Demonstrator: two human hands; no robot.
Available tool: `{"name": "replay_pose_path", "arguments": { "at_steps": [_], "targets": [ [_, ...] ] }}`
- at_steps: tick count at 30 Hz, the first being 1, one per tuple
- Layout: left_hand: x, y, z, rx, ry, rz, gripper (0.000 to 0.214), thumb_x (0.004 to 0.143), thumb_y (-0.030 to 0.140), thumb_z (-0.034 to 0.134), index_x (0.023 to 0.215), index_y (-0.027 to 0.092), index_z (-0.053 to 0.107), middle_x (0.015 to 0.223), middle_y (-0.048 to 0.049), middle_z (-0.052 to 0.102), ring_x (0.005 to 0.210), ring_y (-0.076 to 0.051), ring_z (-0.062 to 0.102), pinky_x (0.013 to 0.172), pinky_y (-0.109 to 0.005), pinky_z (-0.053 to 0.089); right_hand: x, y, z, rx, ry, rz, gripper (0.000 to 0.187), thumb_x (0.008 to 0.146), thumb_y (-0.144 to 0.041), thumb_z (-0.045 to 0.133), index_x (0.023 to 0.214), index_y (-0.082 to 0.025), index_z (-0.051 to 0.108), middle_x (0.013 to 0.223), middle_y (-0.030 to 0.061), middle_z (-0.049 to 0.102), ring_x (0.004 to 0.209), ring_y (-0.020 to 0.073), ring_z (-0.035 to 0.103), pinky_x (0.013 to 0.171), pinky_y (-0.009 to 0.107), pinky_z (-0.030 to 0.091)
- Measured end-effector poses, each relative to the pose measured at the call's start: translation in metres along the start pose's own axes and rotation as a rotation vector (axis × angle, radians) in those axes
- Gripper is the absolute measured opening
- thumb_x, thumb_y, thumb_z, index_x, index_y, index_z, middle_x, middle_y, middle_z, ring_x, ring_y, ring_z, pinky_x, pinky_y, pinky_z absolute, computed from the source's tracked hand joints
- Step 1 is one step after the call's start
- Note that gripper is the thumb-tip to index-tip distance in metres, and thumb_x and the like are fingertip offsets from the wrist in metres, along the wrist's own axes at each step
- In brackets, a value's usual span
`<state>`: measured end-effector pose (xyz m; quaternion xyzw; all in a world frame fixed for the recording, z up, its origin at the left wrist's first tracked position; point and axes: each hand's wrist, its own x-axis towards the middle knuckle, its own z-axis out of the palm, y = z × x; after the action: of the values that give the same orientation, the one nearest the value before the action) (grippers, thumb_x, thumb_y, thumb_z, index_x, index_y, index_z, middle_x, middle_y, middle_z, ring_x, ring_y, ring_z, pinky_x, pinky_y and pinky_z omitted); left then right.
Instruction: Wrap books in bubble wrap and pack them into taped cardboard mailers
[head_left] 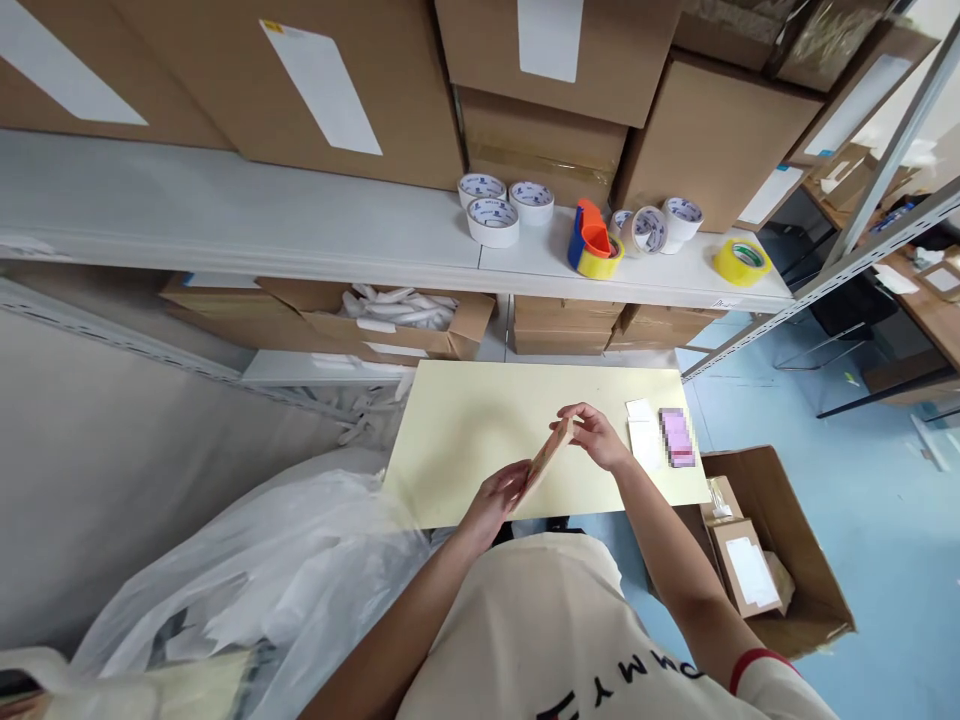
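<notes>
Over the pale yellow table (pixel 457 430), a thin, flat, pinkish-tan packet (pixel 546 462) is tilted up between my hands. My left hand (pixel 495 502) is closed on its lower near end. My right hand (pixel 594 438) pinches its upper far end, thumb and fingers together. What is printed on the packet is too small to read. To the right of my right hand, white paper slips (pixel 643 436) lie on the table. Beside them is a blurred-out pink and purple item (pixel 678 438).
A grey shelf (pixel 360 235) behind the table carries cartons, several white tape rolls (pixel 493 221), an orange-and-blue tape dispenser (pixel 592 240) and yellow tape (pixel 742 261). An open carton (pixel 806 560) with boxes stands on the floor at right. Clear plastic bagging (pixel 300 540) fills the left.
</notes>
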<state>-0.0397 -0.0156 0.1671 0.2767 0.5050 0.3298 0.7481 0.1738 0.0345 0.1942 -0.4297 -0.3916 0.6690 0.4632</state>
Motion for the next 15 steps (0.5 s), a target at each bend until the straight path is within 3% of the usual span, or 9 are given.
{"name": "replay_pose_path", "arguments": {
  "at_steps": [3,6,10,15],
  "targets": [
    [0.0,0.001,-0.006,-0.008,0.056,0.071,0.053,0.06,0.061,0.076,0.092,0.02,0.073,0.108,-0.012,0.073,0.11,-0.029,0.063,0.089,-0.037,0.051,0.002,-0.001,-0.006,-0.027,0.052,-0.002,0.036,0.063,-0.047,0.083,0.081,-0.024,0.062,0.084,-0.0033,0.063,0.081,0.0138,0.066,0.081,0.034,0.055],
    [-0.001,0.004,-0.009,0.013,0.054,0.175,0.065,0.062,0.075,0.067,0.092,0.017,0.071,0.103,-0.0136,0.074,0.101,-0.028,0.067,0.089,-0.039,0.052,0.001,-0.005,-0.011,-0.059,0.14,0.005,0.036,0.063,-0.048,0.082,0.077,-0.023,0.062,0.076,-0.0045,0.062,0.071,0.011,0.062,0.078,0.034,0.057],
    [0.001,0.011,-0.007,0.122,0.136,0.331,0.062,0.062,0.067,0.074,0.099,0.018,0.068,0.092,-0.0093,0.076,0.081,-0.023,0.071,0.084,-0.038,0.055,0.0,-0.012,-0.011,-0.099,0.222,0.023,0.038,0.062,-0.051,0.081,0.084,-0.022,0.068,0.081,-0.0007,0.067,0.074,0.0142,0.063,0.072,0.035,0.059],
    [0.007,0.014,-0.005,0.167,0.179,0.321,0.053,0.061,0.062,0.077,0.088,0.017,0.071,0.085,-0.0085,0.077,0.069,-0.022,0.071,0.077,-0.038,0.057,0.003,-0.015,-0.011,-0.096,0.316,0.016,0.04,0.058,-0.05,0.082,0.084,-0.022,0.07,0.081,0.0,0.068,0.072,0.0146,0.063,0.067,0.034,0.058]
  ]
}}
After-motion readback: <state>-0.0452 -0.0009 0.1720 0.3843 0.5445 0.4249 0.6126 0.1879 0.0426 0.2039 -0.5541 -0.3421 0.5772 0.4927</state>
